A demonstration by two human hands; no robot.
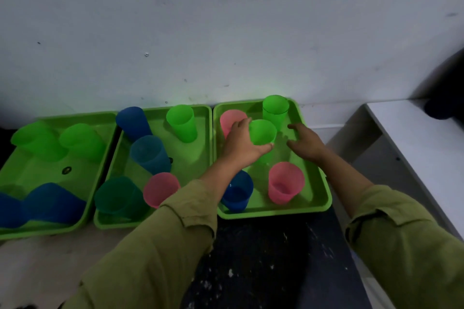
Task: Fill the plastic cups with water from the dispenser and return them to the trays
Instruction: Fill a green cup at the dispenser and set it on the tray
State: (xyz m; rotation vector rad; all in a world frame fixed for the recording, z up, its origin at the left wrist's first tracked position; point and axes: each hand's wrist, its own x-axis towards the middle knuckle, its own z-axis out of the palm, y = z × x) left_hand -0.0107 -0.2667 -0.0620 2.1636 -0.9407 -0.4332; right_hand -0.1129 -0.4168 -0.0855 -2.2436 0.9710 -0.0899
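Observation:
Three green trays lie side by side against the wall. On the right tray point(315, 198), my left hand point(241, 144) grips a green cup point(262, 132) near the tray's middle, fingers behind it and thumb in front. My right hand point(305, 142) hovers just right of that cup with its fingers loosely spread, holding nothing. Around them on this tray stand another green cup point(275, 109), a pink cup point(229, 119) behind my left hand, a pink cup point(285, 182) and a blue cup point(238, 190) holding water.
The middle tray point(198, 158) holds several cups in blue, green, teal and pink. The left tray point(50, 170) holds green and blue cups. A white ledge point(416, 138) runs along the right side. Dark speckled floor point(263, 258) lies below the trays.

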